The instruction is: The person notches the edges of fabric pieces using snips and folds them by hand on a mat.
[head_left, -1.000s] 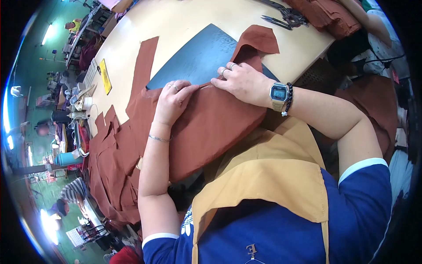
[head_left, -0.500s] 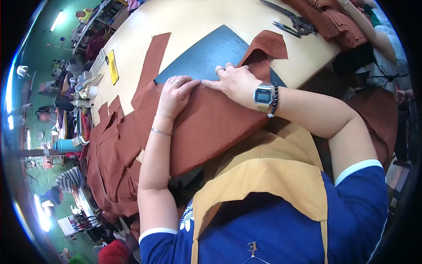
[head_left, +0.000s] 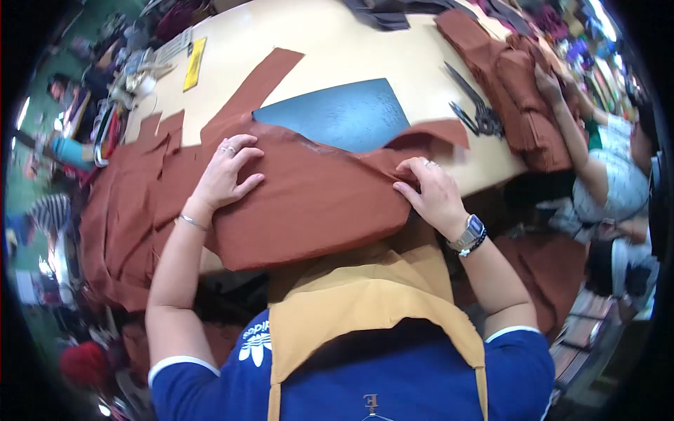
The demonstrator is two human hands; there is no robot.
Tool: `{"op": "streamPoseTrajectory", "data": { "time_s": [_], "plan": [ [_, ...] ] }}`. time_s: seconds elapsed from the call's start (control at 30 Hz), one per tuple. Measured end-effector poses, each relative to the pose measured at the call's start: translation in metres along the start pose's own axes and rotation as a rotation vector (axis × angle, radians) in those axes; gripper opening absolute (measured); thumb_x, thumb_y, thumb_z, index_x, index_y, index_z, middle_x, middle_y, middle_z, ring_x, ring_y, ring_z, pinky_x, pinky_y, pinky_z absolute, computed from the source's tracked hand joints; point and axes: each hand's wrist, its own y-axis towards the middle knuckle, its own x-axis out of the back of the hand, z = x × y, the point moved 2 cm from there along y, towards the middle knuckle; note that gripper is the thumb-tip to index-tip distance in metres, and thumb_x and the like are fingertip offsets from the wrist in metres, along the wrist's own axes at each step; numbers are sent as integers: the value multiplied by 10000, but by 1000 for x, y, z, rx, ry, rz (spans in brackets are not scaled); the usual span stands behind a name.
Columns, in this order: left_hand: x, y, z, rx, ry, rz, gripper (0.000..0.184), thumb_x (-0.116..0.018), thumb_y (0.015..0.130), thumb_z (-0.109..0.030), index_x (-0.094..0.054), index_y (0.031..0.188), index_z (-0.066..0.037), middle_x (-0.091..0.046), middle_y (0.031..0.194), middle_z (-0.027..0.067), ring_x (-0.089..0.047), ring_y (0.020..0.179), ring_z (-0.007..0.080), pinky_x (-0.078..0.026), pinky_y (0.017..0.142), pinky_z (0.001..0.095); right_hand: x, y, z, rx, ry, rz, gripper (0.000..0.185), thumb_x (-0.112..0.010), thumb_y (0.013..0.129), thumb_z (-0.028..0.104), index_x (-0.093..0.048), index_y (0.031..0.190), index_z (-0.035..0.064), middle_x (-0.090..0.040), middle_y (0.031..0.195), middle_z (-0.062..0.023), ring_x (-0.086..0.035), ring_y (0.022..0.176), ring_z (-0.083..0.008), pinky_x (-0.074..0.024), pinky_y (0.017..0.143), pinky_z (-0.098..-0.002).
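Note:
A rust-brown fabric piece lies over a dark blue flat board, whose far part shows bare. Its near edge reaches the table's edge by my apron. My left hand rests on the fabric's left side, thumb and fingers apart. At the right side, my right hand pinches the fabric between thumb and fingers. Just beyond that hand, a flap of the same fabric curls up and over.
Scissors and a smaller dark pointed tool lie at the right. A co-worker's arm reaches to a brown fabric stack. Loose brown pieces hang at the left; a yellow strip lies on the table.
My hands have moved apart from the fabric's far edge, left hand to the left, right hand to the right and nearer me. More fabric surface shows between them. The view has shifted.

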Motion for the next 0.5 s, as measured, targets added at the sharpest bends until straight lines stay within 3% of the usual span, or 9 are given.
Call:
{"op": "streamPoseTrajectory", "data": {
  "time_s": [0.13, 0.17, 0.2, 0.27, 0.33, 0.37, 0.47, 0.5],
  "plan": [
    [4, -18, -39, 130, 28, 6, 526, -730, 802, -428, -620, 1198, -100, -552, 1282, 144, -509, 1199, 347, -394, 1037, 472, 8, 51, -28, 10, 57, 181, 165, -664, 807, 79, -584, 951, 85, -658, 810, -129, -651, 776, -336, -508, 675, -439],
    [9, -16, -55, 153, 35, 116, 602, -741, 777, -468, -615, 1229, -91, -537, 1305, 153, -499, 1223, 349, -390, 1054, 446, 13, 70, -36, 58, -56, 65, 164, -631, 804, 50, -584, 958, 80, -659, 812, -153, -658, 776, -355, -520, 689, -447],
    [11, -12, -71, 132, 21, 192, 628, -733, 776, -490, -603, 1245, -93, -537, 1298, 150, -497, 1219, 353, -385, 1053, 458, 20, 92, -41, 4, -265, -4, 203, -606, 818, 39, -578, 1016, 75, -673, 932, -166, -656, 862, -358, -534, 736, -449],
    [2, -5, -90, -8, -10, 161, 703, -696, 797, -530, -538, 1337, -108, -475, 1396, 163, -438, 1296, 369, -338, 1088, 515, 28, 120, -36, 227, -326, -350, 390, -623, 854, 60, -537, 1233, 81, -614, 1202, -183, -601, 1075, -377, -527, 881, -441],
    [-29, -4, -101, -56, 4, 145, 774, -651, 827, -558, -441, 1429, -119, -361, 1508, 179, -328, 1395, 383, -260, 1125, 578, 15, 128, -24, 312, -228, -369, 409, -646, 864, 96, -538, 1258, 87, -629, 1163, -182, -596, 1099, -361, -511, 917, -426],
    [-41, -4, -106, 36, -35, 197, 799, -608, 854, -575, -382, 1472, -122, -265, 1567, 185, -236, 1449, 387, -204, 1138, 614, 4, 127, -21, 322, -138, -255, 390, -651, 865, 107, -550, 1241, 85, -634, 1144, -179, -597, 1093, -351, -510, 910, -422],
    [-59, 3, -142, 184, -40, 111, 801, -595, 867, -576, -378, 1471, -96, -257, 1564, 204, -213, 1452, 410, -195, 1129, 634, -24, 107, -5, 227, -18, -2, 328, -663, 857, 119, -595, 1174, 76, -642, 1070, -162, -611, 1020, -336, -513, 857, -418],
    [-64, 3, -155, 219, -51, 86, 809, -598, 864, -578, -378, 1470, -89, -253, 1563, 214, -215, 1450, 418, -198, 1124, 638, -30, 103, -2, 240, -17, 27, 327, -652, 866, 103, -593, 1185, 63, -639, 1097, -157, -607, 1038, -333, -498, 895, -408]
  ]
}}
